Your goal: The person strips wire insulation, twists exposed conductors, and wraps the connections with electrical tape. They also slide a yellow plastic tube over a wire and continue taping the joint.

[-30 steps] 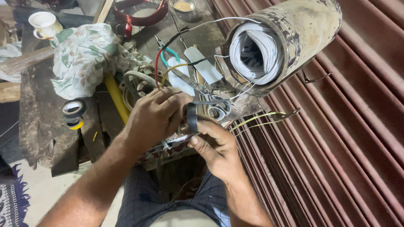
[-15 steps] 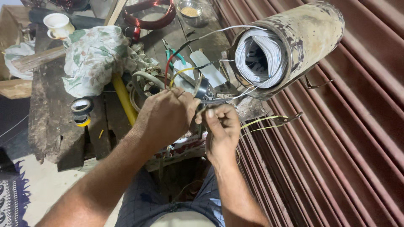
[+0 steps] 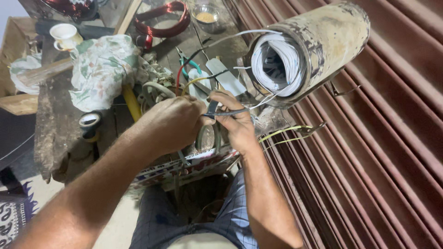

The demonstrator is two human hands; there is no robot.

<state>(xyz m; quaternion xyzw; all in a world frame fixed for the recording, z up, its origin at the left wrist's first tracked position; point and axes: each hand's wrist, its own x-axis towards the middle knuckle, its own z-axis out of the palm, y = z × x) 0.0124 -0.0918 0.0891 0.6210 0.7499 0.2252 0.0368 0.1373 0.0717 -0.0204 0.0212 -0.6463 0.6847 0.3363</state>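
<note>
A worn metal cylinder (image 3: 323, 41) packed with white wire windings (image 3: 277, 62) lies on its side at the upper right. Thin white leads run from it down to my hands. My left hand (image 3: 170, 124) and my right hand (image 3: 235, 122) meet just below its open end. Both pinch a dark, thin wire or tape strip (image 3: 226, 112) stretched between the fingers. A roll of tape (image 3: 207, 138) shows partly between the two hands. Red, yellow and black wires (image 3: 189, 76) arch above my left hand.
The dark workbench (image 3: 55, 124) carries a flowered cloth (image 3: 106, 69), a white cup (image 3: 64, 36), a copper wire coil (image 3: 161, 20), a small bowl (image 3: 206, 14), a tape roll (image 3: 89, 122) and a yellow tube (image 3: 131, 103). Maroon ribbed sheeting (image 3: 378, 152) fills the right side.
My right hand has risen to meet the left hand beneath the cylinder's mouth. The dark strip is now pulled taut between them. The camera has drawn nearer.
</note>
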